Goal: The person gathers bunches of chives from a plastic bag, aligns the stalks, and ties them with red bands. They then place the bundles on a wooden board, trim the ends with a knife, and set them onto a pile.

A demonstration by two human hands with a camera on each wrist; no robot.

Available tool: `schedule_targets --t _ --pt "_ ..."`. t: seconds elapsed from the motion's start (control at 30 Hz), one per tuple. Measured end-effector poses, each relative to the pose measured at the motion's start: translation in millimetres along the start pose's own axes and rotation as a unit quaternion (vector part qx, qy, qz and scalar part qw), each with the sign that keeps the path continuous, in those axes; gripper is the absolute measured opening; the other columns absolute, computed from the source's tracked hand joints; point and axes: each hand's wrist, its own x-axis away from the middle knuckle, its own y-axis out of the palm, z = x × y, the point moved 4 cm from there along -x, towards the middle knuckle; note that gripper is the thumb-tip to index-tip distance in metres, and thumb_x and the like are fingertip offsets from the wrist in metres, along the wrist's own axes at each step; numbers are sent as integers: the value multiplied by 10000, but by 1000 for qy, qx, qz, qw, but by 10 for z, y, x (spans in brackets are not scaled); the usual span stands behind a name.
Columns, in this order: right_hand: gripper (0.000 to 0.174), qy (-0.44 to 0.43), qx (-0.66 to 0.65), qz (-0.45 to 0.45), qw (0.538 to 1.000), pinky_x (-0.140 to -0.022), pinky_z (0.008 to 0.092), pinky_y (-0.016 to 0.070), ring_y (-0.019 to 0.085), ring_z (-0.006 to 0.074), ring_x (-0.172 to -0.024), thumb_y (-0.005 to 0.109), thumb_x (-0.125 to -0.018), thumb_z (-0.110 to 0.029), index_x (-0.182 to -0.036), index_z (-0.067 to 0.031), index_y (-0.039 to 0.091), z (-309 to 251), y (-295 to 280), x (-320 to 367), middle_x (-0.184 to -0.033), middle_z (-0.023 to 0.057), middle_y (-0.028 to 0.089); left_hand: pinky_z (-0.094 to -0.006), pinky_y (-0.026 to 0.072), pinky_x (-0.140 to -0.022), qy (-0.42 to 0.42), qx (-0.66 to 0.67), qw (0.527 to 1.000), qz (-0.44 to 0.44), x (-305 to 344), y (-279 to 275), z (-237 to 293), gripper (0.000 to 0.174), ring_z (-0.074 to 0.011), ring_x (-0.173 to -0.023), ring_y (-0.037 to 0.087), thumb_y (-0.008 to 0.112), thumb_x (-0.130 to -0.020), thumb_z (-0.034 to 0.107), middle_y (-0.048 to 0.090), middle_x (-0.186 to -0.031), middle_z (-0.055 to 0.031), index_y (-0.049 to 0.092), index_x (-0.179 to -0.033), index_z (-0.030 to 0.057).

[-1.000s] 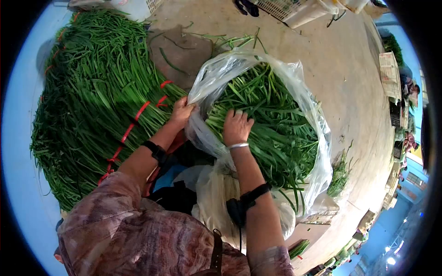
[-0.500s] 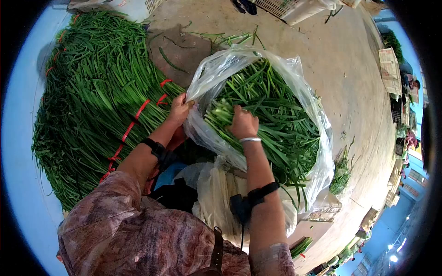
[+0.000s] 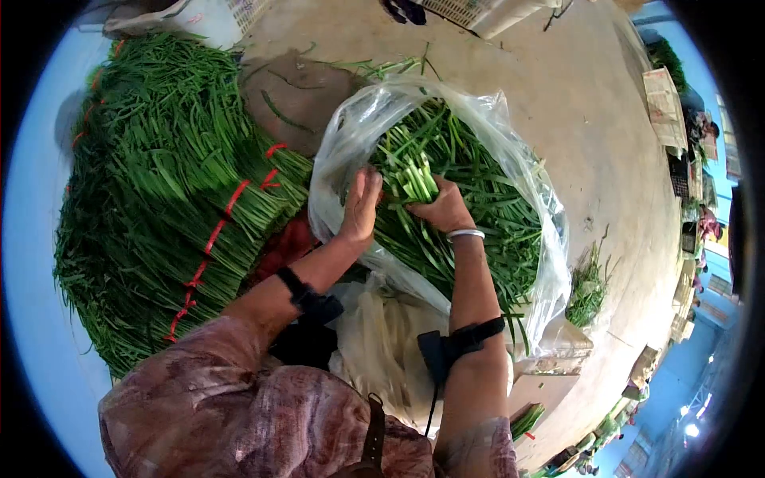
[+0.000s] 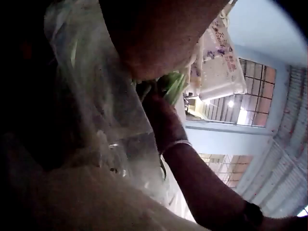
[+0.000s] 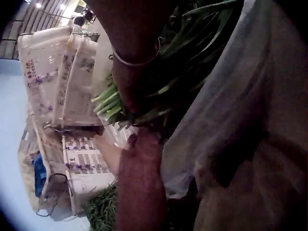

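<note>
An open clear plastic bag in front of me is filled with long, narrow-leaved greens. My right hand, with a bangle at its wrist, grips a bunch of greens by its pale stems, cut ends pointing up and away from me. In the right wrist view the same stem ends stick out past the hand. Just left of the bunch my left hand is held with its fingers straight, inside the bag's near-left rim. The left wrist view is dark and partly blocked by the bag film.
A large heap of greens, bound with red ties, lies on the left. White crates stand at the far side. Loose greens lie on the floor right of the bag, near a cardboard box.
My left hand has let go of the bag's rim and moved right, beside the stems. My right hand has lifted the bunch and turned its cut ends up and away from me.
</note>
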Motion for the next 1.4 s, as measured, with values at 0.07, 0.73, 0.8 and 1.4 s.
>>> schedule_targets --t 0.07,0.73,0.8,1.4 --pt "663 -4 29 17 999 -778 342 486 625 260 -855 792 -567 -260 -1113 26 546 -32 18 58 -947 175 644 -483 251 -1015 -57 -10 998 -17 -124 0 -283 846 -297 -1259 305 546 -826 543 297 -1371 -171 190 -1389 22" --pt "865 -78 195 212 954 -1056 476 249 307 302 -1301 719 -688 -233 -1372 -17 234 -365 8 650 -1390 167 330 -363 323 -1003 60 -201 940 -268 443 924 495 764 -253 -1190 424 483 -840 585 452 -1254 -142 270 -1353 61" --pt "701 -32 -411 167 896 -1017 431 337 402 279 -1233 658 -775 -206 -1345 -18 297 3 97 614 -1352 156 386 -530 193 -1036 99 -335 902 -255 520 1027 451 926 -314 -1255 351 417 -773 720 331 -1360 -181 239 -1347 16" --pt "440 -182 -272 508 797 -734 299 494 618 194 -784 663 -668 60 -1085 46 521 -454 -1259 2232 -871 118 614 -523 196 -1053 156 -692 628 -319 271 620 -278 526 -332 -1331 216 463 -916 338 342 -1386 -155 335 -1353 74"
